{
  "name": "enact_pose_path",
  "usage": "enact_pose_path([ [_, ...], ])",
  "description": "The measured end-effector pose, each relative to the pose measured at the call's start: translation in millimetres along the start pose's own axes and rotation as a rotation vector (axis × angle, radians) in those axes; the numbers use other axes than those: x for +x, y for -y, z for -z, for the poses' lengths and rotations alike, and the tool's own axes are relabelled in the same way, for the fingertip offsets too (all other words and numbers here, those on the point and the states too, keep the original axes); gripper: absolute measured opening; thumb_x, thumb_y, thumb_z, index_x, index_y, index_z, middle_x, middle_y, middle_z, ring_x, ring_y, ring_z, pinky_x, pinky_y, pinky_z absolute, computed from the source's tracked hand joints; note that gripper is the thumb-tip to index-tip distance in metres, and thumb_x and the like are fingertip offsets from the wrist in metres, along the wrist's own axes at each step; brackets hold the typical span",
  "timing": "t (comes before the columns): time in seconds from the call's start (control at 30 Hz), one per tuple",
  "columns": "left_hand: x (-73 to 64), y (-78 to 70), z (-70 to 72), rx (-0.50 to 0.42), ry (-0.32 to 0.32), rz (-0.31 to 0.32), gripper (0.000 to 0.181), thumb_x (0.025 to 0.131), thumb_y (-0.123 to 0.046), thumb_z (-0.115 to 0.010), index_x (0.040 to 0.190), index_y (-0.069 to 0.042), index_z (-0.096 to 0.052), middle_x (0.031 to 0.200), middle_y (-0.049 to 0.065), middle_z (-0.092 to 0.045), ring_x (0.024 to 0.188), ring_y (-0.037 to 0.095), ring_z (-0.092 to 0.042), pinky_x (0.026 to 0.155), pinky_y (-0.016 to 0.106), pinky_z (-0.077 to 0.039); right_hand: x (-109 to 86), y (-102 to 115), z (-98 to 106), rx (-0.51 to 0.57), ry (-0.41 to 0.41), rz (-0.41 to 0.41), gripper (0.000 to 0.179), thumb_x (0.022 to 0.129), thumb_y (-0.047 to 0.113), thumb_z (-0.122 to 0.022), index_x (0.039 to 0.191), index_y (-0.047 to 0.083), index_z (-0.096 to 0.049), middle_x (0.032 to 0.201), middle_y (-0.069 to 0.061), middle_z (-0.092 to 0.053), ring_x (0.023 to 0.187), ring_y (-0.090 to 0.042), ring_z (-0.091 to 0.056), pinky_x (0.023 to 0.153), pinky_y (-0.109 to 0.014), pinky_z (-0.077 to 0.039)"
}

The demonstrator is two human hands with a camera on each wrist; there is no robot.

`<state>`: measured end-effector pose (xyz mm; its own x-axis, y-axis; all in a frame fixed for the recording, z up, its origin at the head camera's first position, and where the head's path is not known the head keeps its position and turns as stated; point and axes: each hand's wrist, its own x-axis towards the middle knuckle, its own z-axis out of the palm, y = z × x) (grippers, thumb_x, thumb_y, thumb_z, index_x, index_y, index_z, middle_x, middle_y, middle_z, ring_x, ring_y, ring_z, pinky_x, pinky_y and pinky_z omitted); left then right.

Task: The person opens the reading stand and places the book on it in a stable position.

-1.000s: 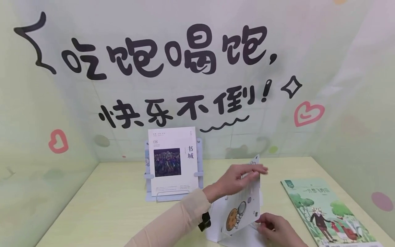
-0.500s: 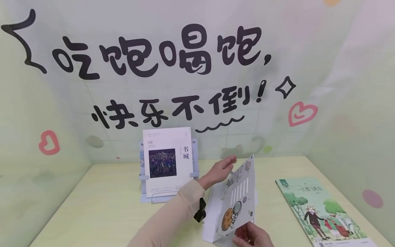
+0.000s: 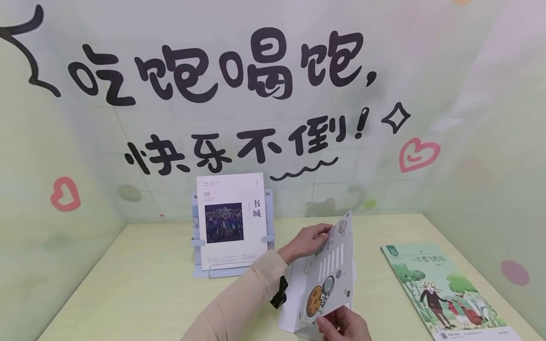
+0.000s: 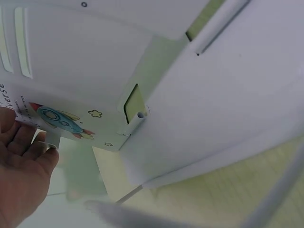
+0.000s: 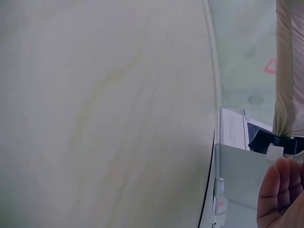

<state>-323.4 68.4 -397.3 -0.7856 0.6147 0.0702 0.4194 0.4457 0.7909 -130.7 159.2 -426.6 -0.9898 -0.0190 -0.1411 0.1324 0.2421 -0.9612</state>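
A white folding book stand (image 3: 317, 282), printed with a planet and an astronaut, stands tilted on the table. Its upper panel leans away from the lower part, and the left wrist view shows the slots, hinges and printed rocket (image 4: 59, 118). My left hand (image 3: 308, 242) grips the far left edge of that panel, its fingers curled at a small side tab. At the near edge, my right hand (image 3: 346, 327) pinches the stand's lower corner between thumb and fingers; in the right wrist view the fingers curl beside a pale tab (image 5: 274, 152).
A pale blue book stand (image 3: 198, 258) holding a white magazine (image 3: 251, 189) stands upright at the back. To the right, a green illustrated book (image 3: 443, 279) lies flat on the light wooden table (image 3: 128, 284). Printed walls enclose the table behind and at the sides.
My left hand has come off the panel's top, swung left with fingers extended, then closed on its far left edge. My right hand has shifted left along the lower edge.
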Motion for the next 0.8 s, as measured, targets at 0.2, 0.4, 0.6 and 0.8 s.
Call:
enact_pose_path([
  [0.2,-4.3,5.3,7.8,0.020,-0.021,0.004,0.041,0.101,-0.018,-0.038,0.141,-0.011,-0.043,0.138,0.006,-0.051,0.126,0.020,-0.049,0.103,0.035,-0.041,-1.7,0,10,-0.077,-0.124,-0.012,0.042,0.090,0.027,-0.062,0.115,-0.006,-0.055,0.078,-0.005,-0.060,0.062,-0.013,-0.055,0.053,-0.023,-0.048],
  [0.4,-11.4,16.0,23.3,-0.009,-0.089,0.023,0.043,0.101,-0.011,-0.035,0.143,-0.006,-0.037,0.141,0.011,-0.048,0.125,0.024,-0.049,0.105,0.039,-0.039,5.1,-6,45,-0.069,-0.325,-0.039,0.012,0.090,0.010,-0.060,0.088,-0.002,-0.057,0.071,-0.008,-0.060,0.058,-0.013,-0.056,0.055,-0.026,-0.053],
  [0.6,-21.8,23.5,32.6,-0.001,-0.139,0.043,0.044,0.100,-0.010,-0.035,0.143,-0.004,-0.035,0.141,0.012,-0.047,0.122,0.026,-0.052,0.100,0.038,-0.044,21.6,-14,81,-0.147,-0.431,0.086,0.009,0.091,0.005,-0.058,0.090,-0.004,-0.057,0.073,-0.005,-0.062,0.058,-0.009,-0.057,0.055,-0.024,-0.054],
  [0.8,-36.5,27.8,35.0,0.010,-0.207,0.064,0.044,0.099,-0.009,-0.036,0.143,-0.004,-0.036,0.140,0.013,-0.048,0.080,0.018,-0.059,0.056,0.024,-0.045,45.2,-15,105,-0.204,-0.447,0.197,0.010,0.091,0.004,-0.058,0.094,-0.005,-0.058,0.076,-0.006,-0.064,0.061,-0.005,-0.058,0.056,-0.023,-0.055],
])
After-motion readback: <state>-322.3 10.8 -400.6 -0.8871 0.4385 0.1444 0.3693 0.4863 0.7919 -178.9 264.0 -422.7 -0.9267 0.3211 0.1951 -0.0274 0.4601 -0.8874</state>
